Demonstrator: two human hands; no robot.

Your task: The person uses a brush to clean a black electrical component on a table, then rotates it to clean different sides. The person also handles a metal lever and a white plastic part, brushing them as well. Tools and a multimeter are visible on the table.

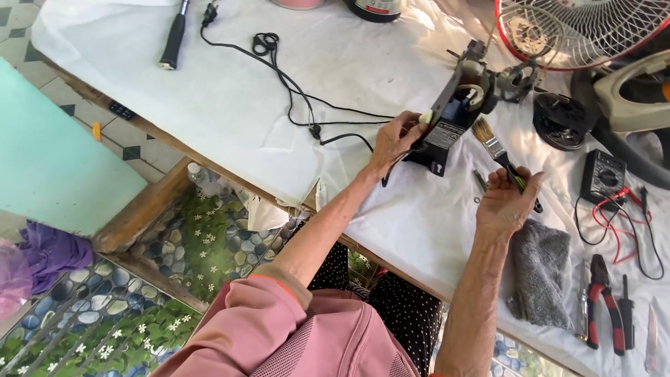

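Nearest to me I see my pink sleeve and both bare forearms reaching out over the white cloth-covered table. My right hand is curled shut around the dark handle of a small flat paintbrush with tan bristles; the bristle end points up and away from me, just beside the black motor housing. Just under that hand lies a folded grey fleecy cloth, and further to my right sit red-handled pliers and a dark-handled screwdriver, side by side near the table's edge.

My left hand is clamped on the near side of the black fan motor housing with its cream-coloured parts, fingers wrapped against its edge, holding it tilted on the cloth. A black power cord runs from that housing away to my left, looping across the cloth to a plug near the far edge.

Beyond my right hand rests a black handheld multimeter with red and black leads. Further off stands a round wire fan guard with a red rim, and beside it a dark round coil-like part. At the far left lies a black tool handle.
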